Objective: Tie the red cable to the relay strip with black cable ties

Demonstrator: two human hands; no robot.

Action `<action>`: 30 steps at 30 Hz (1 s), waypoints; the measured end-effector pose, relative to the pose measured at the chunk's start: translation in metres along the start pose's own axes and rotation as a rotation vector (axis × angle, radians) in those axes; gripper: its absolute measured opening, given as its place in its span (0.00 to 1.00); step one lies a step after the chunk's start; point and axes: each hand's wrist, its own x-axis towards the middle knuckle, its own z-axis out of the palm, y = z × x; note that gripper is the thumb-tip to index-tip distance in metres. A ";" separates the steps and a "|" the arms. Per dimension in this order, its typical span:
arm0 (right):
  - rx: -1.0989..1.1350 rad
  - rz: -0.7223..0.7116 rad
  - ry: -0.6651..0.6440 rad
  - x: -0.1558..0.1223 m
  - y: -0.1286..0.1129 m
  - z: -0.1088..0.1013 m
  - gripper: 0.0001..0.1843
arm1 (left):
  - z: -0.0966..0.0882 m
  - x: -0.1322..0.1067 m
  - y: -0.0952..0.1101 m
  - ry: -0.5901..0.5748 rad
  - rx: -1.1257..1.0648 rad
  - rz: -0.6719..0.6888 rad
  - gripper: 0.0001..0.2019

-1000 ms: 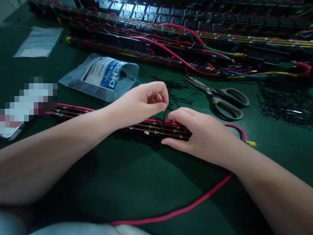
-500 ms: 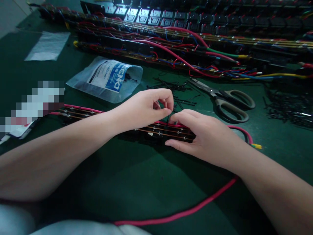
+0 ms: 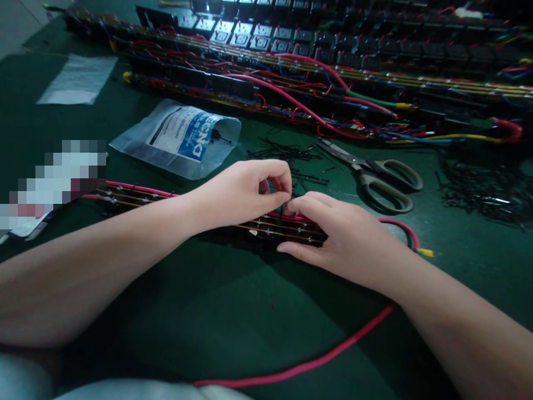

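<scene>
My left hand (image 3: pixel 254 190) is closed, thumb and fingertips pinching the end of a thin black cable tie (image 3: pixel 282 209). The tie stands at a red cable (image 3: pixel 144 189) running along a long black strip with copper rails (image 3: pixel 275 228). My right hand (image 3: pixel 343 230) straddles the strip, thumb at the near side and index finger by the tie, close to my left fingertips. Its other fingers are mostly hidden. My left forearm covers part of the strip.
Scissors (image 3: pixel 375 178) and loose cable ties (image 3: pixel 283 153) lie beyond my hands. A plastic bag (image 3: pixel 175 136) is behind my left hand, a black pile (image 3: pixel 491 191) at right. Larger wired strips (image 3: pixel 250 83) fill the back. A red cable (image 3: pixel 333 361) curves across the front.
The whole view has shifted slightly, with most things a little further left. My hands keep nearly the same pose at the cable tie.
</scene>
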 end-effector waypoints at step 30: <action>-0.016 0.012 -0.004 -0.001 -0.003 -0.003 0.16 | -0.001 0.000 0.001 0.012 -0.015 -0.025 0.04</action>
